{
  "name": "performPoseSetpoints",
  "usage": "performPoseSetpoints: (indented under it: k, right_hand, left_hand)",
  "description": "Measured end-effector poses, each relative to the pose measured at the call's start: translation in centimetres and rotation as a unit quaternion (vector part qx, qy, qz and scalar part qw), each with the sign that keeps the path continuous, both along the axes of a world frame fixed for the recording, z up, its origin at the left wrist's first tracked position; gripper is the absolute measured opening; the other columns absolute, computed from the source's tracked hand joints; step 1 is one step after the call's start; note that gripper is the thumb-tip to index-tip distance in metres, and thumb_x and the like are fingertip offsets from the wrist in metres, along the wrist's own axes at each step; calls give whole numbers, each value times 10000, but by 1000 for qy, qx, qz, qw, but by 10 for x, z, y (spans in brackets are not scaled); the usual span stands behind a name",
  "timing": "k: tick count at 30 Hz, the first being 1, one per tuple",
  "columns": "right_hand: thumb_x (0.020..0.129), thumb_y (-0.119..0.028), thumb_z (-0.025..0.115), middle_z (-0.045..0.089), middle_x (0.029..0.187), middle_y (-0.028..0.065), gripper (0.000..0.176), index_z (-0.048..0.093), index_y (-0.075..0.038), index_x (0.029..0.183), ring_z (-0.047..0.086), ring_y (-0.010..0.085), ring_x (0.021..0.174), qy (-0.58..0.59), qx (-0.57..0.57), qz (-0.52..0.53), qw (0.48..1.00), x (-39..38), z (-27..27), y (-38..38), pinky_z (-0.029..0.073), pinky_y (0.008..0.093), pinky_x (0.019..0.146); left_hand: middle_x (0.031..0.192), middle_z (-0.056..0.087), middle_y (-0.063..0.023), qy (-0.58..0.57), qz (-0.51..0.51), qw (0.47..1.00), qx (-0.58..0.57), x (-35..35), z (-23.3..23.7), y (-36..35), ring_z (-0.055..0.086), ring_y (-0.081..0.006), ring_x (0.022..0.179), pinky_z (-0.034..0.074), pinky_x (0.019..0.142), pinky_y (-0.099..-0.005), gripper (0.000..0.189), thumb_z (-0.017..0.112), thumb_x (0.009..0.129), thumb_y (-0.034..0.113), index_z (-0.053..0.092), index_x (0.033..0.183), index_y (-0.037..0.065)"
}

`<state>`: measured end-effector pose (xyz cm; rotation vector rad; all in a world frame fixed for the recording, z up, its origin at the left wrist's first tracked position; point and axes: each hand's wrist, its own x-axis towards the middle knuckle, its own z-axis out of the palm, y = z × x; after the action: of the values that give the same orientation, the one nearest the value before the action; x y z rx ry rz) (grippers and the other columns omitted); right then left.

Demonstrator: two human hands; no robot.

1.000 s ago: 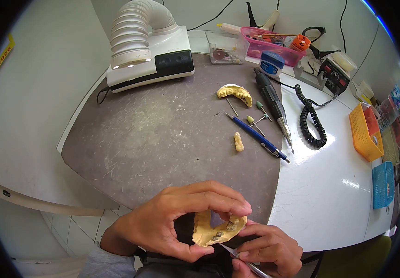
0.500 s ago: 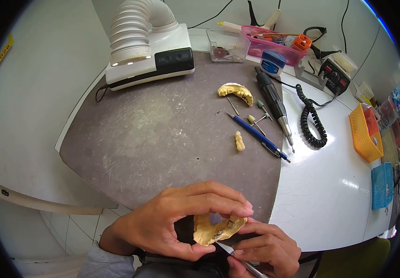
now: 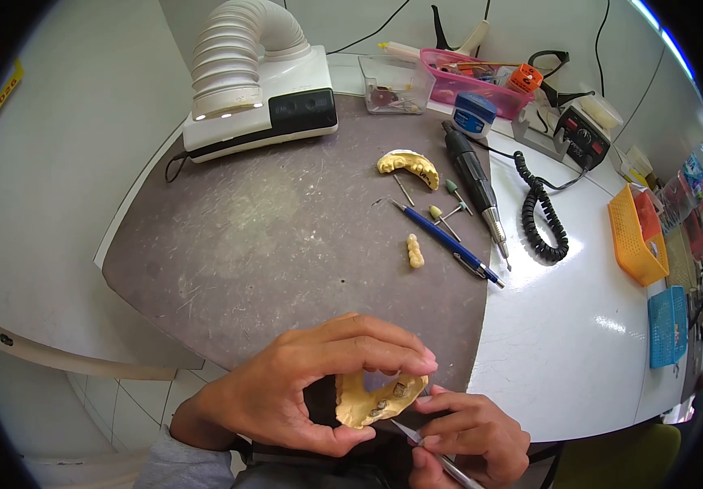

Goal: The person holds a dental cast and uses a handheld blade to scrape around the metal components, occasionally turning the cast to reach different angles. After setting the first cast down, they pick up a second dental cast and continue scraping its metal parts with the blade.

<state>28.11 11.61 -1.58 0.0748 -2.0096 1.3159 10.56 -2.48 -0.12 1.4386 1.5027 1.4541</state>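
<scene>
Near the bottom of the head view, my left hand (image 3: pixel 311 383) is closed around a yellow plaster dental model (image 3: pixel 362 406), thumb below and fingers over the top. Dark marks show on a few of its teeth. My right hand (image 3: pixel 475 436) grips a scalpel-like knife (image 3: pixel 452 468) with a metal handle and pointed blade. The blade tip lies close to the model's lower edge; whether it touches is hard to tell. Beyond the hands, a small tooth-coloured dental bridge (image 3: pixel 415 251) lies on the brown mat, beside a blue mechanical pencil (image 3: pixel 449 243).
A second plaster model (image 3: pixel 409 166) and several grinding burs (image 3: pixel 444 220) lie on the mat (image 3: pixel 229 269). A handpiece (image 3: pixel 479 191) with a coiled cord is to their right. A white suction unit (image 3: pixel 262 114) stands at the back left, baskets (image 3: pixel 638 236) at the right.
The knife blade has drawn slightly away from the model's lower edge. The model is a little more tilted in my left hand, and the whole view has shifted slightly.
</scene>
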Motion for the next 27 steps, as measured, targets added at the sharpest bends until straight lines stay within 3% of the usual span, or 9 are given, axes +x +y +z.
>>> performPoseSetpoints:
  k: [2,4,8,13,16,22,24,25,27]
  right_hand:
    - [773,18,781,693,763,159,155,651,15,857,726,310,816,-8,-35,-12,999,7,2,-3,590,417,797]
    - [786,15,773,686,747,154,143,647,18,855,722,292,775,-17,-71,-24,997,12,7,-4,593,393,748]
    - [792,-13,802,672,714,132,170,651,26,858,683,212,629,-97,46,-92,990,15,17,-1,544,320,564]
    - [786,-23,813,620,647,107,170,647,4,810,645,203,534,-131,229,-202,943,12,5,-6,475,289,452]
    - [771,-9,815,609,624,95,185,630,-7,770,635,201,513,-136,257,-182,939,22,5,-8,469,296,436]
    - [777,14,790,683,714,140,193,618,16,865,714,246,647,-79,110,-150,979,8,10,-8,586,330,572]
    - [769,27,784,681,741,162,192,620,22,870,717,266,693,-46,96,-119,987,-8,14,-7,623,383,677]
    - [768,48,763,677,759,177,175,617,24,862,712,279,712,-60,69,-107,990,-8,14,-10,620,487,820]
    - [777,52,750,673,751,177,161,612,27,857,707,276,701,-43,63,-99,992,-13,12,-9,604,521,851]
  left_hand:
    - [1272,625,-148,4,12,1000,6,0,1,2,619,-270,1197,518,997,-353,620,840,673,-15,648,1261,29]
    - [1290,617,-143,129,44,991,-20,0,7,4,597,-281,1224,512,976,-367,648,863,696,61,618,1297,47]
    - [1300,620,-117,252,26,964,-77,-17,18,5,597,-266,1203,487,943,-377,653,873,733,180,602,1318,73]
    - [1330,614,-62,297,-129,941,-93,-51,24,23,599,-229,1143,444,899,-350,699,859,763,298,564,1363,96]
    - [1343,601,-81,284,-192,938,-58,-63,22,38,581,-245,1201,448,947,-368,705,855,778,282,541,1378,86]
    - [1346,579,-141,120,-263,956,-47,-71,6,48,559,-301,1261,465,1049,-397,677,839,800,195,516,1375,41]
    - [1341,583,-146,115,-266,956,-38,-72,6,45,571,-298,1249,487,1027,-389,668,842,797,179,522,1367,39]
    - [1336,588,-151,109,-266,957,-29,-73,6,43,583,-294,1237,508,1005,-381,660,845,793,163,528,1358,37]
    - [1331,594,-153,87,-256,962,-42,-75,7,40,591,-294,1229,516,993,-376,655,847,787,139,533,1353,40]
